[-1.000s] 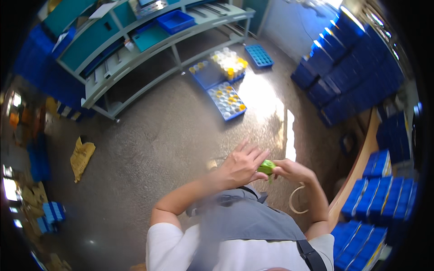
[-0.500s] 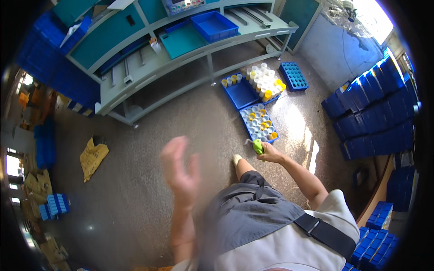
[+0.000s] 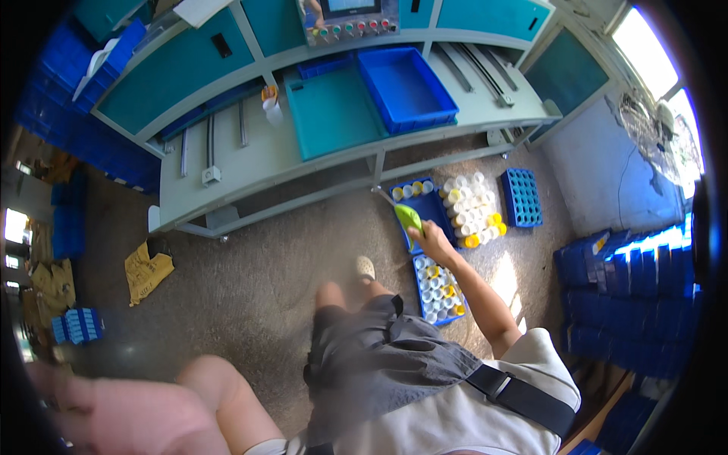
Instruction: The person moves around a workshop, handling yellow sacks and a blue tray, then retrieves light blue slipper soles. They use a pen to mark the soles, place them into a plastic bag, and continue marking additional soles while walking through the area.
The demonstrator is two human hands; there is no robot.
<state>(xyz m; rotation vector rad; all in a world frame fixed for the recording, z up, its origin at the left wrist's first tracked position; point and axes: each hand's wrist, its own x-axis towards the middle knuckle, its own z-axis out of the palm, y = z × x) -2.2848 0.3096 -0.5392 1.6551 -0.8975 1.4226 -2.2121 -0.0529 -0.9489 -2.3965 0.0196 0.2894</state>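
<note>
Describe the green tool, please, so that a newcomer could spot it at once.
Find the pale workbench, then, on the floor before it, the blue tray with one row of cups. Across that tray's left edge in this view, the right hand holds the green tool. Its lime colour stands out from the blue tray and the white and yellow cups.

The green tool handle [image 3: 407, 217] looks like smooth plastic, as does the slightly glossy blue bin [image 3: 409, 87] on the workbench [image 3: 262, 155]. The guide rail [image 3: 210, 148] is shiny metal, the floor [image 3: 250, 303] rough, the yellow sack [image 3: 145, 274] creased and matt, the white shirt [image 3: 447, 413] matt cloth.
</note>
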